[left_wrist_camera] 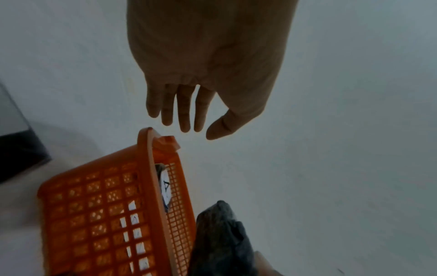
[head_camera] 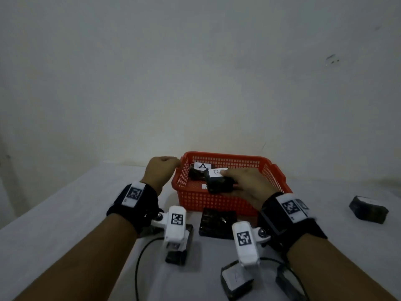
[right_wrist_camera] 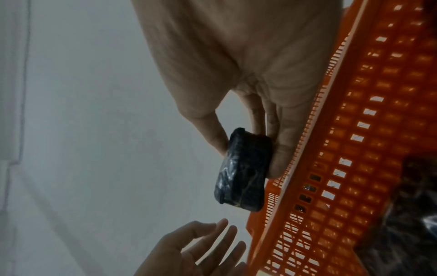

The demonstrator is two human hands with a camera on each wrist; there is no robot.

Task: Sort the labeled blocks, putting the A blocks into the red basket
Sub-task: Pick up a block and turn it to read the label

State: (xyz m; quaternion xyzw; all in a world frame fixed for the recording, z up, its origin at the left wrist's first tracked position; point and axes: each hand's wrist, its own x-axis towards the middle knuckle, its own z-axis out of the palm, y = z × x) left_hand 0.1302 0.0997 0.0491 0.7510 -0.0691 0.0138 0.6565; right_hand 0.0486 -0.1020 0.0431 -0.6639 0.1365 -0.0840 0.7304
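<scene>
The red basket (head_camera: 273,177) sits mid-table against the wall. Inside it lies a black block with a white A label (head_camera: 202,166), also seen through the mesh (left_wrist_camera: 166,188). My right hand (head_camera: 230,184) pinches a black block with a B label (head_camera: 218,181) between thumb and fingers, over the basket's near left part; its dark wrapped side shows in the right wrist view (right_wrist_camera: 243,168). My left hand (head_camera: 171,164) hovers by the basket's far left corner (left_wrist_camera: 151,147), fingers relaxed and holding nothing (left_wrist_camera: 198,132).
Several black blocks lie on the white table: one in front of the basket (head_camera: 218,222), one under my left wrist (head_camera: 180,248), an A-labelled one at the near edge (head_camera: 236,279), another beside it (head_camera: 286,283), one far right (head_camera: 368,210). A cable (head_camera: 138,263) trails below.
</scene>
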